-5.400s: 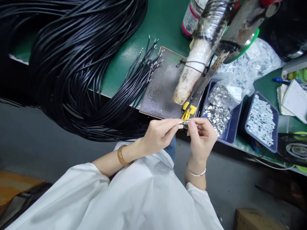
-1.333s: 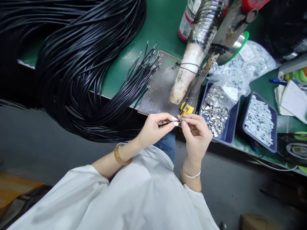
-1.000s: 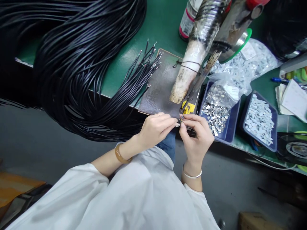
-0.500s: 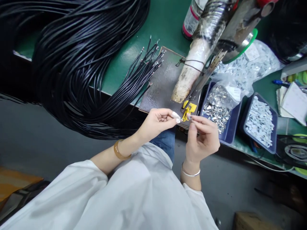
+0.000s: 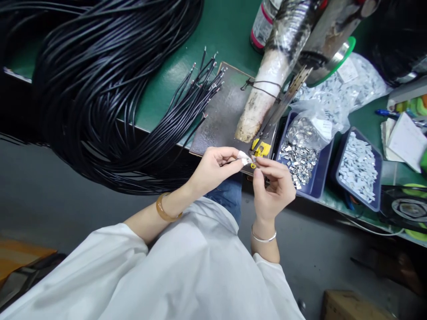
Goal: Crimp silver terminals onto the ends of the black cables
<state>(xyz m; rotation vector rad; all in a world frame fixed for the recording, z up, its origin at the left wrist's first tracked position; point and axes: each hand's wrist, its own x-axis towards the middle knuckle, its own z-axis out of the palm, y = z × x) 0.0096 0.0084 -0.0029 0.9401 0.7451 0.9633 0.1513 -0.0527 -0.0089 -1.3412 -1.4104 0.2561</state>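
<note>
My left hand, with white wrapping on its fingertips, pinches a tiny piece too small to make out. Close against its fingertips, my right hand pinches another small piece, also unclear. Just behind the meeting fingertips is a yellow tool part at the front edge of a dark metal plate. A thick wrapped pole slants over the plate. Black cables lie to the left, their stripped ends pointing toward the plate.
On the right, a blue tray holds small metal pieces and a bag; another tray holds pale pieces. Behind them lie a clear bag of parts and a jar. White paper rests at far right.
My right hand has moved left, so its fingertips now meet those of my left hand. The view has shifted slightly.
</note>
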